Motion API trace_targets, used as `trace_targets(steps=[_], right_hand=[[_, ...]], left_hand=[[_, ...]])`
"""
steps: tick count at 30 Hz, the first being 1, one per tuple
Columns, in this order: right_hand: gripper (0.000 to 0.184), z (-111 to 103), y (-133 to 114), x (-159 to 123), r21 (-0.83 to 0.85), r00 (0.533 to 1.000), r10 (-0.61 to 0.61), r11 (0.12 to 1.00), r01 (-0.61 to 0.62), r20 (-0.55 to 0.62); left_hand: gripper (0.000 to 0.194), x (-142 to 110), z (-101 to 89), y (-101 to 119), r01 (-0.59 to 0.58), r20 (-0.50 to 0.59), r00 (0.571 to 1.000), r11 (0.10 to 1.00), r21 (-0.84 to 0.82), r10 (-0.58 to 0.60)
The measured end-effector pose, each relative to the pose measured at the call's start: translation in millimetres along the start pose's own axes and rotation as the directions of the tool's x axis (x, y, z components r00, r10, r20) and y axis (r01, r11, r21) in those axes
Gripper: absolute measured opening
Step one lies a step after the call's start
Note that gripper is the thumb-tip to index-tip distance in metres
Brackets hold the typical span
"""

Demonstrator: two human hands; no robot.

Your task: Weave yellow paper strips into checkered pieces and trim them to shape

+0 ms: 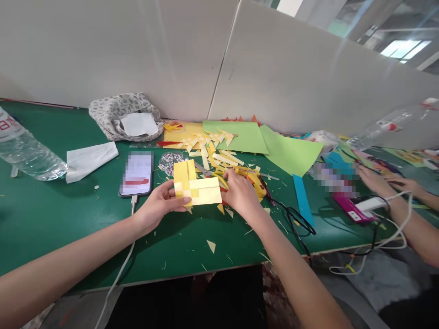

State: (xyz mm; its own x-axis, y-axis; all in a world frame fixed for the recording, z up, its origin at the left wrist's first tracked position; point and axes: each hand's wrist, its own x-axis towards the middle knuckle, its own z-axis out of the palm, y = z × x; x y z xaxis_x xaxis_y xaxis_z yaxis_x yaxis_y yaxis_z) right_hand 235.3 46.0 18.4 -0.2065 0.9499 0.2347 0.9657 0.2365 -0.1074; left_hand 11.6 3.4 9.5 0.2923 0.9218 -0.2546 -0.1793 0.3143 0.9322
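Note:
My left hand [160, 202] pinches a folded, interlaced piece of yellow and cream paper strips [202, 194], held just above the green table. The thumb lies over its front near the lower left corner. To the right of it, my right hand [242, 194] is curled round the handle of a pair of scissors [206, 172]; its fingertips are partly hidden. The scissors' metal blades point left, behind the paper piece. Loose yellow and cream paper strips [228, 158] lie heaped beyond both hands.
A plugged-in phone [137, 176], a water bottle [30, 148] and a cloth bag [120, 114] stand left. Green paper sheets [291, 148] and a blue strip [302, 198] lie right, near black cables [295, 217]. Another person's hand [375, 185] is beside a magenta power bank [353, 209].

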Motion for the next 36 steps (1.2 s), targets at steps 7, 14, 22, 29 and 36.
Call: trace_targets(steps=[7,14,22,29,36], right_hand=[[0.038,-17.5,8.9,-3.4,0.720,0.958,0.225,0.633,-0.283,0.179],[0.032,-28.9,-6.5,-35.1,0.748,0.981,0.133,0.634,-0.196,0.144],[0.046,-42.1,-23.8,-64.2,0.146,0.972,0.162,0.971,-0.187,0.169],[0.042,-36.0,-24.4,-64.8,0.003,0.933,0.245,0.967,-0.255,0.264],[0.047,-28.0,-21.0,-62.2,-0.063,0.940,0.258,0.966,-0.250,0.222]], left_hand=[[0.041,1.0,0.5,-3.5,-0.032,0.002,0.999,0.998,-0.048,0.032],[0.045,7.0,1.9,1.5,-0.074,-0.118,0.991,0.996,-0.053,0.067],[0.038,23.1,15.9,-8.8,-0.125,-0.151,0.983,0.983,-0.133,0.105],[0.037,46.9,32.6,-8.2,-0.221,-0.179,0.969,0.927,-0.304,0.172],[0.038,52.1,32.6,-11.3,-0.172,-0.171,0.979,0.906,-0.387,0.113]])
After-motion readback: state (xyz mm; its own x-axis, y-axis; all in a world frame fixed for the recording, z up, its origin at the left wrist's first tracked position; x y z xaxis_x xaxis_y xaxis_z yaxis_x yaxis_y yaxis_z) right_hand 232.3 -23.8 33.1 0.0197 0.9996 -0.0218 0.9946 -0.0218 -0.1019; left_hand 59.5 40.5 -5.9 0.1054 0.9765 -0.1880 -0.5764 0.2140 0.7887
